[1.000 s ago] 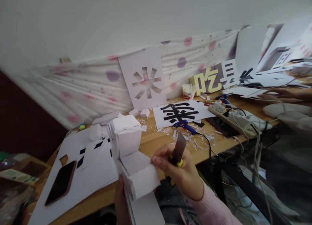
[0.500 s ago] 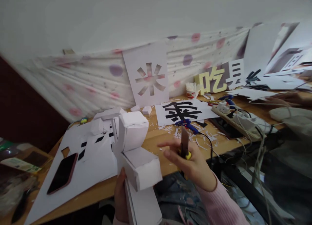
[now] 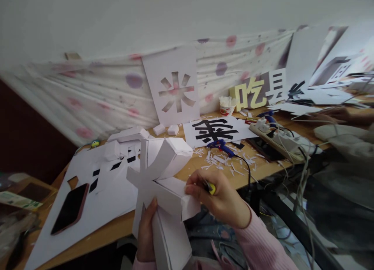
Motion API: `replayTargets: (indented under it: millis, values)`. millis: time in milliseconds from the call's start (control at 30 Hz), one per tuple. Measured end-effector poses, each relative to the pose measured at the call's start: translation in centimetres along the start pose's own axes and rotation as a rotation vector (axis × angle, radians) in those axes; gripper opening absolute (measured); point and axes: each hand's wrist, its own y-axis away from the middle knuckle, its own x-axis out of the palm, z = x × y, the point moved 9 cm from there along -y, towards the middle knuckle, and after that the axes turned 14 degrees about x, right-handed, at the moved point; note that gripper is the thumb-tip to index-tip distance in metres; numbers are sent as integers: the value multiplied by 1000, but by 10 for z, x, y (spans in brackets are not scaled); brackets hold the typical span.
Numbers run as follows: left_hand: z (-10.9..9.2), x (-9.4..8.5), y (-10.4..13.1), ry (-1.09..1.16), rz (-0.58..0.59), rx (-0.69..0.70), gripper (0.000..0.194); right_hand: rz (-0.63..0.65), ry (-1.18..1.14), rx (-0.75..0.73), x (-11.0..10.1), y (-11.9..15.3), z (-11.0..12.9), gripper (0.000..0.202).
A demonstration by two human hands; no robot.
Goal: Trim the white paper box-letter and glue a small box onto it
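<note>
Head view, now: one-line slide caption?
Left hand holds a white boxed shape; right hand, gripping a yellow-ended tool, touches its edge.

The phone has a dark, glossy screen. The desk looks like smooth wood. The sleeve is ribbed cloth.

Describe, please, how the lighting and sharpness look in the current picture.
Head view: dim overall, brighter toward the upper right; deep shadow beneath the table; edges look stretched; the blue glue gun fairly clear, the co-worker's hand blurred.
</note>
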Motion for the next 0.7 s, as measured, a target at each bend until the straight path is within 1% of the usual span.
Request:
replayTargets:
  millis: [100, 200, 267, 300, 367, 433, 467, 533, 600, 633, 700]
  values:
    - [4, 4, -1, 9, 14, -31, 72, -115, 1, -27, -2, 2, -2, 25]
    - [8, 8, 0, 39, 27, -73, 70, -200, 22, -64, -2, 3, -2, 27]
    - [8, 6, 0, 55, 33, -76, 67, -265, 4, -66, -8, 1, -6, 28]
    - [10, 4, 0, 56, 37, -94, 64, -315, -37, -55, -15, 0, -10, 28]
    - [16, 0, 1, 55, 57, -172, 58, -414, -175, -16, -35, -3, -24, 28]
    - [23, -1, 3, 63, 118, -252, 52, -468, -275, 20, -54, -6, -37, 32]
    - [24, 1, 3, 69, 162, -272, 50, -493, -268, 21, -64, -7, -41, 36]
    - [22, 7, 4, 86, 239, -270, 48, -579, -125, -10, -82, -5, -40, 43]
    - [22, 9, 6, 66, 256, -297, 47, -645, 74, -47, -92, -1, -33, 39]
    - [22, 8, 8, 35, 238, -326, 46, -619, 157, -64, -90, -1, -29, 33]
    - [20, 5, 12, -53, 184, -392, 47, -451, 283, -116, -73, -2, -21, 22]
